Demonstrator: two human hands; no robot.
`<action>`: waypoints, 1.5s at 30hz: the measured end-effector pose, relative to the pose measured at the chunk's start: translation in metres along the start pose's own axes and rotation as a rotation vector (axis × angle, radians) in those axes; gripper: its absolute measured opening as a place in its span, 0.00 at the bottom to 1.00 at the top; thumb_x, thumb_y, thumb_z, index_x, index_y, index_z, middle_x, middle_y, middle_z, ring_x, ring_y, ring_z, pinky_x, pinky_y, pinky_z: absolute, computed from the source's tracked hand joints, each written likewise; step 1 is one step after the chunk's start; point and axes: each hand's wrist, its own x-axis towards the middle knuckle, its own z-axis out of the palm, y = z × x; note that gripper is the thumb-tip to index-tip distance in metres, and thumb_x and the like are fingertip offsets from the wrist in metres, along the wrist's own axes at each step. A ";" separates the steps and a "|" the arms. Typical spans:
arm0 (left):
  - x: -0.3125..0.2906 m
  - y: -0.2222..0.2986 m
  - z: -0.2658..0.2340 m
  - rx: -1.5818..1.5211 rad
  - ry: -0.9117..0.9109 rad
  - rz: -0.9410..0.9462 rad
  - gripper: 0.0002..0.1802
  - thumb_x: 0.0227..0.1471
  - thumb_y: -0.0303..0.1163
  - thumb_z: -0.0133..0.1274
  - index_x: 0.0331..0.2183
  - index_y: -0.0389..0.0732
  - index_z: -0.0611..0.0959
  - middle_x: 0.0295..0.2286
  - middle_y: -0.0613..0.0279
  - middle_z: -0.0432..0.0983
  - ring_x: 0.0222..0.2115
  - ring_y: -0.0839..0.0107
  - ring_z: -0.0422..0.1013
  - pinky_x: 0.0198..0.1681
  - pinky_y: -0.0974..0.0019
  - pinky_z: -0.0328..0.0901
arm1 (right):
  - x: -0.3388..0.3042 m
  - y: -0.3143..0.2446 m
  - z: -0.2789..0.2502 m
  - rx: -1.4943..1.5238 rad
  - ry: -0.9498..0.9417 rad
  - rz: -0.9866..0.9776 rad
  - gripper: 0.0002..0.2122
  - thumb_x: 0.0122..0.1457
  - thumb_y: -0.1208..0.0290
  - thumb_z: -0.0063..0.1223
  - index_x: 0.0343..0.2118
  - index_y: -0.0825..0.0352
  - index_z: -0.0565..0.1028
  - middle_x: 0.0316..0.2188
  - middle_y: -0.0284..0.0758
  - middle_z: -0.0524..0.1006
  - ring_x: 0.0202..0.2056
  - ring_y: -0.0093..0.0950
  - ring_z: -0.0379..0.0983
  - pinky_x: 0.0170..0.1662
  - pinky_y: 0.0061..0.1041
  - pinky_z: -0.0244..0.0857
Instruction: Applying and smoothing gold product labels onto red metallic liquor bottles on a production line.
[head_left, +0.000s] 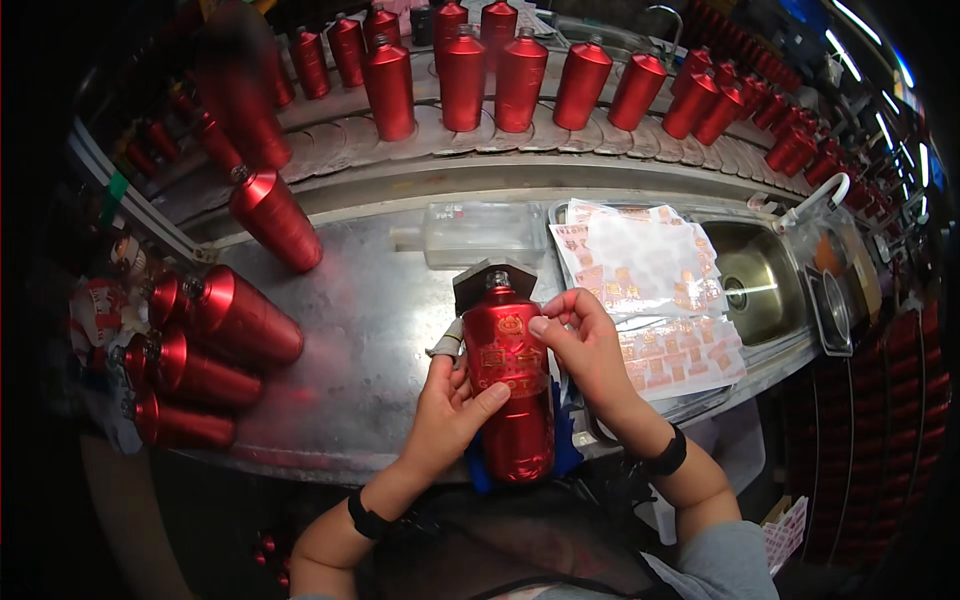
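A shiny red bottle (509, 350) with gold markings and a bare threaded neck lies tilted before me, its neck pointing away. My left hand (452, 408) grips its left side, the thumb across the lower front; a greyish wrap covers one of its fingers. At the bottle's upper right edge, my right hand (580, 342) has thumb and forefinger pinched together against the surface. Whatever may be between those fingertips is too small to make out. Behind the neck sits a dark angular rest (467, 291), and blue cloth (567, 440) shows under the bottle.
Sheets of gold-and-red decals (640, 260) lie on a tray to the right, beside a metal sink (755, 280) with a white tap (815, 200). A clear rectangular container (485, 234) is behind the bottle. Several red bottles (245, 315) lie at left; others stand on a conveyor (440, 143).
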 end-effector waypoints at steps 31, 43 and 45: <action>0.018 0.009 -0.003 -0.120 0.072 -0.079 0.29 0.63 0.34 0.50 0.60 0.36 0.60 0.47 0.52 0.74 0.48 0.72 0.71 0.53 0.67 0.65 | -0.011 0.009 0.003 -0.010 -0.068 0.039 0.24 0.57 0.74 0.61 0.54 0.69 0.63 0.30 0.26 0.66 0.24 0.09 0.66 0.28 0.09 0.62; 0.021 0.003 -0.007 -0.156 0.079 -0.078 0.28 0.63 0.34 0.50 0.60 0.37 0.61 0.48 0.54 0.74 0.47 0.73 0.72 0.52 0.68 0.66 | -0.008 0.011 0.003 0.058 -0.086 0.047 0.27 0.56 0.75 0.62 0.55 0.68 0.60 0.32 0.26 0.64 0.24 0.08 0.66 0.29 0.08 0.63; 0.021 0.003 -0.008 -0.134 0.077 -0.082 0.28 0.63 0.34 0.50 0.60 0.37 0.61 0.48 0.54 0.74 0.48 0.73 0.72 0.53 0.67 0.65 | -0.009 0.011 0.003 0.070 -0.087 0.059 0.26 0.56 0.76 0.61 0.55 0.68 0.60 0.32 0.27 0.64 0.24 0.08 0.66 0.29 0.08 0.63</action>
